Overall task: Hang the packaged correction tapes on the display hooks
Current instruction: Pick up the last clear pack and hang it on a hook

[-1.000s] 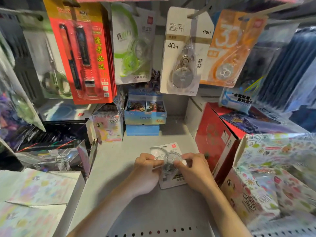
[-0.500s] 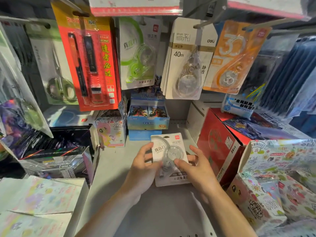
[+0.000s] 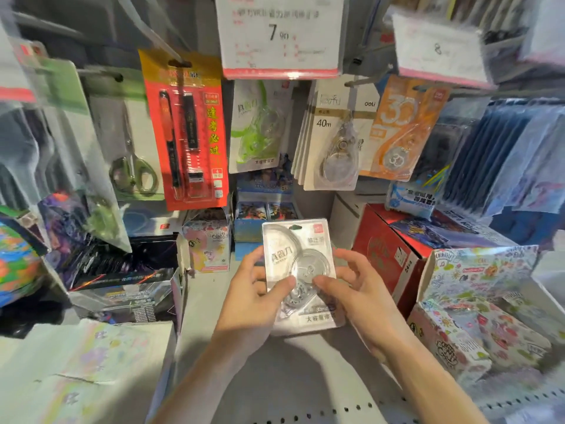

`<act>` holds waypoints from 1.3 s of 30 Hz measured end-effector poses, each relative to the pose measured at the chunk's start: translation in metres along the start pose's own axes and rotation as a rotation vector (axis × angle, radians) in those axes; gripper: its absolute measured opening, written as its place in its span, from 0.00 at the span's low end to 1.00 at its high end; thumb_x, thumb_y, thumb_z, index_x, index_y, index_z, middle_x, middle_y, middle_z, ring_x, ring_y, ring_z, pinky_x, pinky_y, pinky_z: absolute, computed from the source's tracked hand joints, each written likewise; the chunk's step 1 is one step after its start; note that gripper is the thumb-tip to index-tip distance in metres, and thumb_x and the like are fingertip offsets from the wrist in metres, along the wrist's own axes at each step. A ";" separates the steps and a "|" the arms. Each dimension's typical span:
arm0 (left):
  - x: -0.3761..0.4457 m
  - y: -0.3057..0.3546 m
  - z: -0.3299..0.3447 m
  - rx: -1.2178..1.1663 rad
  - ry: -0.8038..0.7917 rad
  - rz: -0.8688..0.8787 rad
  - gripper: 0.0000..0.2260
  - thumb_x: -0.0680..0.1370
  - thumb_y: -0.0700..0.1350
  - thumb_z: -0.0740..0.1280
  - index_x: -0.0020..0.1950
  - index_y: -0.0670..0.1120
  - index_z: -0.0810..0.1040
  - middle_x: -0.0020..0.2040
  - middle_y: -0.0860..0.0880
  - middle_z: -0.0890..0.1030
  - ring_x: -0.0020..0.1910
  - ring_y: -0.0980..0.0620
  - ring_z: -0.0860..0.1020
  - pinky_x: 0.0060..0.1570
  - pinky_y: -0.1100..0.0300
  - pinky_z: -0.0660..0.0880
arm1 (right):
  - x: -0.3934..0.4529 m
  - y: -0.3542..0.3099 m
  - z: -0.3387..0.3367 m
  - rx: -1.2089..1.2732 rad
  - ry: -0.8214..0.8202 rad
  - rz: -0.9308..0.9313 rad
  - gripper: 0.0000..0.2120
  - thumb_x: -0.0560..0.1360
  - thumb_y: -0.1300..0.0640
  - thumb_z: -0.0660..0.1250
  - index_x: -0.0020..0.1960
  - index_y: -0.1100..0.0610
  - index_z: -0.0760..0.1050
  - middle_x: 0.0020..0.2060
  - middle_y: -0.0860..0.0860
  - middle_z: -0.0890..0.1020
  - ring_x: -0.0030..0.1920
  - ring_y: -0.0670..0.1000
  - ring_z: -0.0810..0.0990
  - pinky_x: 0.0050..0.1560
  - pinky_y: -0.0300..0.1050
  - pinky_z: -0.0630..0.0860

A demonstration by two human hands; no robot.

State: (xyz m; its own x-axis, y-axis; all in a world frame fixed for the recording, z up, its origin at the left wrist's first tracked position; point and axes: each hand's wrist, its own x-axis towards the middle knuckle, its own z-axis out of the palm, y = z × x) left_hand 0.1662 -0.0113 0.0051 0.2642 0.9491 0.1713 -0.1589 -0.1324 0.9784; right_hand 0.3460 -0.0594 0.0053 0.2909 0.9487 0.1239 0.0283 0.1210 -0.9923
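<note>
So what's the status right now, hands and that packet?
Left hand and right hand both pinch the clear correction tape pack. Pack upright, below the hooks, not yet hung. Green correction tape pack hangs above; nothing between.

Pack between hands (below hooks)

Glossy clear plastic blister on a white card backing: the correction tape pack; matt grey metal shelf.

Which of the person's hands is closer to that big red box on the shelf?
Right. The right hand is just beside the red box; the left hand is across the held correction tape pack.
</note>
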 end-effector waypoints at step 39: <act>-0.025 0.212 -0.016 0.532 0.259 0.659 0.16 0.77 0.52 0.67 0.58 0.70 0.68 0.44 0.56 0.82 0.44 0.41 0.82 0.43 0.46 0.80 | 0.027 -0.158 -0.004 -0.223 -0.178 -0.448 0.25 0.75 0.43 0.75 0.66 0.48 0.70 0.63 0.47 0.82 0.62 0.47 0.83 0.64 0.52 0.79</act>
State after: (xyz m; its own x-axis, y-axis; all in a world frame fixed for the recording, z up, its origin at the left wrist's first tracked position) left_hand 0.1111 -0.0586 0.2062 0.0413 0.6593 0.7508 0.2777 -0.7294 0.6252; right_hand 0.3529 -0.0537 0.1653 0.0374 0.8556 0.5163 0.3209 0.4790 -0.8170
